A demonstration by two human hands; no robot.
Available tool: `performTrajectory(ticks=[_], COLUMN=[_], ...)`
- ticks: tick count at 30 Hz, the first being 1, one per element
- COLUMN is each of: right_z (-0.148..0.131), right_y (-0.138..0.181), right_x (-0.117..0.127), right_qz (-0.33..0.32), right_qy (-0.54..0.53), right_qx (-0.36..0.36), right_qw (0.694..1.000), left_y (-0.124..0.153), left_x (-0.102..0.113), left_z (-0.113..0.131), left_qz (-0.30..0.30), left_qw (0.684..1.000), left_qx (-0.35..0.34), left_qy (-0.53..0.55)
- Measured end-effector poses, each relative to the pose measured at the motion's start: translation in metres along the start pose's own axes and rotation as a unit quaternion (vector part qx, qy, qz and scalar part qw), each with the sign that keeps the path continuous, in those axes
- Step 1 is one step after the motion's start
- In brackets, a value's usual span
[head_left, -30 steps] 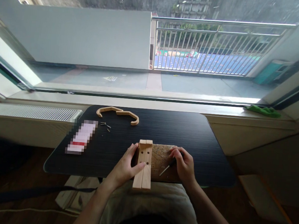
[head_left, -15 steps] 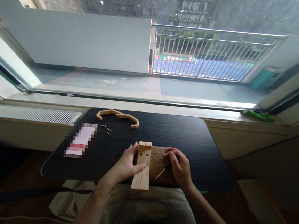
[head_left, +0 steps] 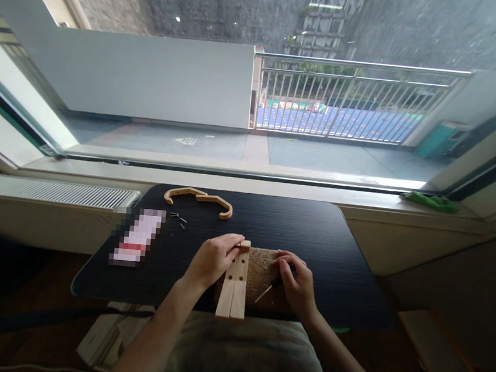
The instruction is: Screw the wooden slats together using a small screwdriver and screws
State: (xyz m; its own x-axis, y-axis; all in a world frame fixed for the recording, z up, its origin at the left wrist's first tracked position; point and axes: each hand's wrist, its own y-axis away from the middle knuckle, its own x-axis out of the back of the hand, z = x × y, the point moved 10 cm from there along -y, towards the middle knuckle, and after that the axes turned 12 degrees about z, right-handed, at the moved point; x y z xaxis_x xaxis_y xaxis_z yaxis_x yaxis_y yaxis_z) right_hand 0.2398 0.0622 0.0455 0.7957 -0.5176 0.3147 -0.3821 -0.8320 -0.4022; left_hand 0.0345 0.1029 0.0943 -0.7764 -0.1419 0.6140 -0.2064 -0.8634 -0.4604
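Near the left edge of the desk (head_left: 300, 225) lies a blurred pale sheet (head_left: 145, 229); beside it, toward the back left corner, small metal fasteners (head_left: 183, 221). Two curved wooden pieces (head_left: 212, 199) lie near the back edge. The left hand (head_left: 213, 258), fingers bent closed over their far end, holds two drilled wooden strips (head_left: 238, 301) on a worn board (head_left: 262, 266) at the front edge. The right hand (head_left: 297, 286), fingers curled, grips a screwdriver (head_left: 263, 293) slanting over the board.

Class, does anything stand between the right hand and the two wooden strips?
Nothing visible but the screwdriver the right hand holds, jutting toward the wooden strips over the brown board. The left hand covers part of their far end, from the other side.
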Motion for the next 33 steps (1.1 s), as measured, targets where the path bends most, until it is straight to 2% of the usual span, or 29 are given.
performTrajectory(ticks=[5, 8, 12, 18, 23, 27, 33], right_z=[0.003, 0.004, 0.004, 0.006, 0.007, 0.006, 0.004], right_y=[-0.001, -0.002, -0.002, -0.001, -0.002, -0.002, -0.003], right_x=[0.000, -0.001, 0.000, -0.001, -0.002, -0.001, 0.000], right_qz=[-0.005, -0.013, -0.019, -0.023, -0.027, -0.028, -0.024], right_qy=[-0.002, 0.002, 0.008, 0.006, -0.003, -0.008, -0.023], right_qx=[0.009, 0.018, 0.034, 0.052, 0.051, 0.046, 0.045], right_qw=[1.000, 1.000, 0.999, 0.998, 0.998, 0.999, 0.998], left_y=[0.006, 0.010, 0.016, 0.010, -0.007, -0.030, -0.072], left_x=[0.001, 0.002, 0.015, 0.060, 0.081, 0.081, 0.060], left_z=[0.001, 0.003, 0.000, -0.035, -0.067, -0.089, -0.102], left_qz=[0.017, 0.012, 0.033, 0.144, 0.184, 0.180, 0.135], left_qw=[1.000, 1.000, 0.999, 0.987, 0.972, 0.958, 0.951], left_qx=[-0.024, -0.014, 0.000, 0.033, 0.033, 0.039, 0.021], left_qy=[-0.005, 0.003, -0.013, -0.069, -0.144, -0.219, -0.277])
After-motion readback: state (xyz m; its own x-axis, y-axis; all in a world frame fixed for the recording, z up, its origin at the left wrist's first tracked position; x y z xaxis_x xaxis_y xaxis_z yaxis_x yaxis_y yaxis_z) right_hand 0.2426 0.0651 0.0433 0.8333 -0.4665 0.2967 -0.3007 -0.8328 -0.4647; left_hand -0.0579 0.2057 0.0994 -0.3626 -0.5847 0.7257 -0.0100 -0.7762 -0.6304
